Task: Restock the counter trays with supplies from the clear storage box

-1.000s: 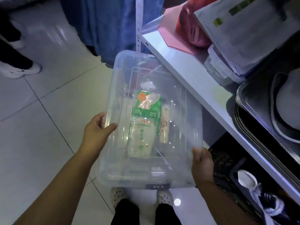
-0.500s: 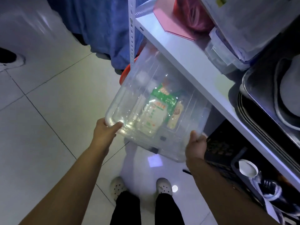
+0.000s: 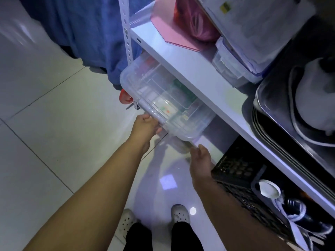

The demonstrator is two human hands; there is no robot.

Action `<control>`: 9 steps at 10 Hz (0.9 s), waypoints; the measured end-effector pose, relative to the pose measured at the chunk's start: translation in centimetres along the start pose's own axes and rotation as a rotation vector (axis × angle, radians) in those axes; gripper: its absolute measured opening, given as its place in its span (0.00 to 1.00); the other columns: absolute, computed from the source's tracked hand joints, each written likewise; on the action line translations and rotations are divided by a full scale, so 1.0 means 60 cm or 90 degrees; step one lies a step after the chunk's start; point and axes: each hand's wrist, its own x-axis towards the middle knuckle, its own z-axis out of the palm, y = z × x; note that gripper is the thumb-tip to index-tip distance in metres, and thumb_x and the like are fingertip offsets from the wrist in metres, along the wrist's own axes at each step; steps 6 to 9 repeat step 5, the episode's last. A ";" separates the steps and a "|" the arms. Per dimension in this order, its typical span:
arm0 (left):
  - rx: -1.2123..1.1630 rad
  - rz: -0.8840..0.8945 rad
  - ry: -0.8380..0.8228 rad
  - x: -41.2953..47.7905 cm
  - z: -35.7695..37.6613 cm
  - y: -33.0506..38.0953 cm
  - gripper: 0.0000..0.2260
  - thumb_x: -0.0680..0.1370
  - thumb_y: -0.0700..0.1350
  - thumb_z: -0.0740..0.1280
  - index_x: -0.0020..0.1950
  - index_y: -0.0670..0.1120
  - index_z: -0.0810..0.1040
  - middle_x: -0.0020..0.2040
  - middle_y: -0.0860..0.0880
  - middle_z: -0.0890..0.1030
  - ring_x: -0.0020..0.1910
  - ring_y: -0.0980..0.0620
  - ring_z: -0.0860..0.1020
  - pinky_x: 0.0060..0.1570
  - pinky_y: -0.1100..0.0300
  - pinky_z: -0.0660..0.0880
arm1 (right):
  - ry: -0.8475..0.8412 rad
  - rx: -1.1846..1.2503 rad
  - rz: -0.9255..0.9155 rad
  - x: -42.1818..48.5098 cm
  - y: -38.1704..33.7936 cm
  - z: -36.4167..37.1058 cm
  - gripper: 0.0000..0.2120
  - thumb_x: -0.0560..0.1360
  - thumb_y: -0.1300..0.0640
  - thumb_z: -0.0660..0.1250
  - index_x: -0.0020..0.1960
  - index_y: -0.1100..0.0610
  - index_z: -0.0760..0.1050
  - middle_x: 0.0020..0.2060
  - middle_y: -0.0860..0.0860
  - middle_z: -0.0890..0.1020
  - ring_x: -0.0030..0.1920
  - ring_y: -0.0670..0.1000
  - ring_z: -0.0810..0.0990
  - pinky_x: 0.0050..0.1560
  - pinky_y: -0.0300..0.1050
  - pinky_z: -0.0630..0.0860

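Observation:
The clear storage box sits tilted, half pushed under the white shelf, with green and white packets dimly visible through its lid. My left hand grips the box's near long edge by the latch. At the box's near right corner, my right hand holds it from below, fingers curled against the blurred underside. The far part of the box is hidden under the shelf board.
On the shelf lie a pink sheet, a red bag, a lidded plastic container and stacked metal trays. A black crate and shoes stand below. Blue cloth hangs behind, and something red sits beside the box.
The box went from level in front of me to tilted and then in under the shelf. Both hands moved forward and right with it.

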 end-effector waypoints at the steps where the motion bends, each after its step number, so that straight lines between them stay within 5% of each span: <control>1: 0.003 0.019 -0.001 0.029 0.022 0.023 0.16 0.75 0.33 0.64 0.63 0.36 0.71 0.56 0.39 0.78 0.55 0.44 0.77 0.60 0.50 0.75 | -0.049 -0.069 0.005 -0.016 0.038 -0.019 0.05 0.78 0.63 0.58 0.46 0.61 0.72 0.43 0.56 0.73 0.45 0.49 0.71 0.46 0.40 0.66; 2: 0.029 0.030 -0.023 0.048 0.041 0.034 0.18 0.75 0.33 0.61 0.66 0.35 0.67 0.53 0.41 0.76 0.50 0.48 0.75 0.60 0.51 0.74 | -0.047 -0.102 0.006 -0.029 0.060 -0.029 0.08 0.78 0.64 0.60 0.51 0.65 0.76 0.49 0.62 0.79 0.47 0.53 0.76 0.48 0.41 0.68; 4: 0.199 0.048 -0.108 0.024 0.048 0.037 0.18 0.77 0.36 0.60 0.67 0.43 0.68 0.64 0.43 0.73 0.61 0.46 0.72 0.66 0.49 0.68 | -0.069 -0.136 -0.035 -0.046 0.038 -0.053 0.08 0.78 0.62 0.60 0.54 0.58 0.77 0.52 0.56 0.81 0.50 0.51 0.78 0.50 0.37 0.70; 5: 0.358 0.098 -0.090 -0.019 0.031 0.032 0.10 0.77 0.40 0.60 0.58 0.46 0.73 0.54 0.44 0.77 0.51 0.46 0.75 0.55 0.52 0.73 | -0.091 -0.229 -0.069 -0.062 0.011 -0.074 0.10 0.78 0.61 0.60 0.56 0.58 0.77 0.52 0.55 0.81 0.51 0.51 0.79 0.51 0.38 0.72; 9: 0.358 0.098 -0.090 -0.019 0.031 0.032 0.10 0.77 0.40 0.60 0.58 0.46 0.73 0.54 0.44 0.77 0.51 0.46 0.75 0.55 0.52 0.73 | -0.091 -0.229 -0.069 -0.062 0.011 -0.074 0.10 0.78 0.61 0.60 0.56 0.58 0.77 0.52 0.55 0.81 0.51 0.51 0.79 0.51 0.38 0.72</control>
